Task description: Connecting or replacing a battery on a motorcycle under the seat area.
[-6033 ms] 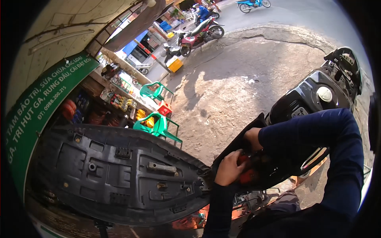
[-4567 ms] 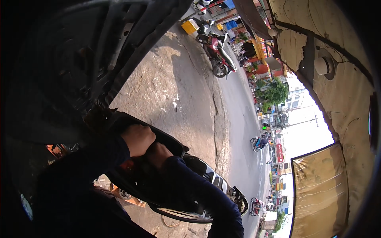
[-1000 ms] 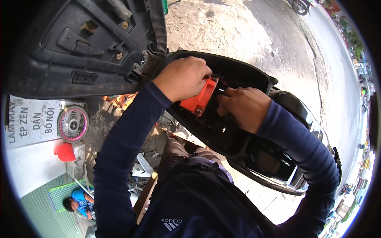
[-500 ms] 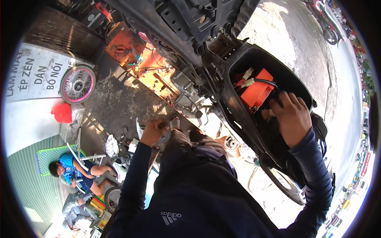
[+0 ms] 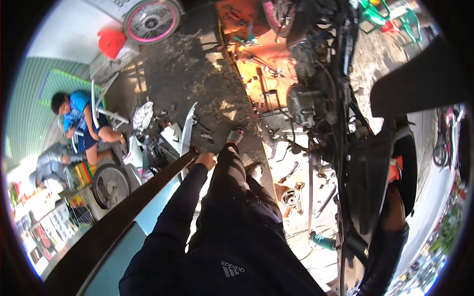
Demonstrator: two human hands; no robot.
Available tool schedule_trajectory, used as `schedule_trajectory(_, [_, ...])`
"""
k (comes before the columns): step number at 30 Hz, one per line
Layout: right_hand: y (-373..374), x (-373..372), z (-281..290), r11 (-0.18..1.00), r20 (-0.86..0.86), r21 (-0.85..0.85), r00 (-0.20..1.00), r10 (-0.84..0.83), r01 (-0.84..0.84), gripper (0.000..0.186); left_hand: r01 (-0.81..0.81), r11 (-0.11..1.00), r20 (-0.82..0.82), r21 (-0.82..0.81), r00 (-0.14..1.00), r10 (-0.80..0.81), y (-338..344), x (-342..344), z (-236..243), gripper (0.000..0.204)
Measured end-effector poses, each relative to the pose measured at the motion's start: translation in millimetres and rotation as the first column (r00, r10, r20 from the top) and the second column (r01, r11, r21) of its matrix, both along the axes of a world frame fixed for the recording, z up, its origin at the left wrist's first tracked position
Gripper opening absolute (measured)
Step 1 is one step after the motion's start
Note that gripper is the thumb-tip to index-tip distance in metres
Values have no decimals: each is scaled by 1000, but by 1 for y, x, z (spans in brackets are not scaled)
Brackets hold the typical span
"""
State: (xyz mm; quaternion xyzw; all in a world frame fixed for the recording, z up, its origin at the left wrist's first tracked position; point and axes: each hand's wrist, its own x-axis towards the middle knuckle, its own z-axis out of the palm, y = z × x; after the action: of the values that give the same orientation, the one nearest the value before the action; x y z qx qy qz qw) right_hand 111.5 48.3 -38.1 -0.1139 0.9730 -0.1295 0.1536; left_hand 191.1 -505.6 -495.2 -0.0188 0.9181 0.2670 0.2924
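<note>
My right hand (image 5: 393,206) reaches into the black storage box (image 5: 365,180) of a stripped motorbike (image 5: 321,98). The box wall and its shadow hide the fingers. Just beyond that hand, part of an orange-red plastic piece (image 5: 394,169) shows inside the box. My left hand (image 5: 207,160) hangs beside my left leg with its fingers curled closed. What it holds, if anything, I cannot make out. Close to it runs the end of a dark brown bar (image 5: 148,192).
An orange work mat (image 5: 269,64) with scattered tools lies beyond the motorbike. Loose fairings (image 5: 170,135) and a wheel (image 5: 111,185) are on the ground at left, near a person (image 5: 89,118) in a chair. A pink-rimmed wheel (image 5: 151,21) leans behind.
The view has swung left, so the motorbike's side faces me and its box sits farther right. My right hand now shows less, its fingers hidden inside the box. My left hand stays curled.
</note>
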Motion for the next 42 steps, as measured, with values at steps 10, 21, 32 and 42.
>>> schedule_trajectory(10, [-76,-155,-157,974,120,12,968,223,-226,34,-527,813,67,-246,828,557,-150,-35,-126,25])
schedule_trajectory(21, [-223,-322,-418,977,234,64,955,185,-205,33,-751,556,-207,-357,644,736,-415,-26,-382,28])
schedule_trajectory(32, [-248,-319,-567,995,229,44,969,-94,86,32,-197,873,-282,-447,957,72,-580,8,-543,12])
schedule_trajectory(42, [-210,-311,-424,946,121,55,938,-325,320,32,-726,-416,240,548,-339,909,-445,-74,-394,12])
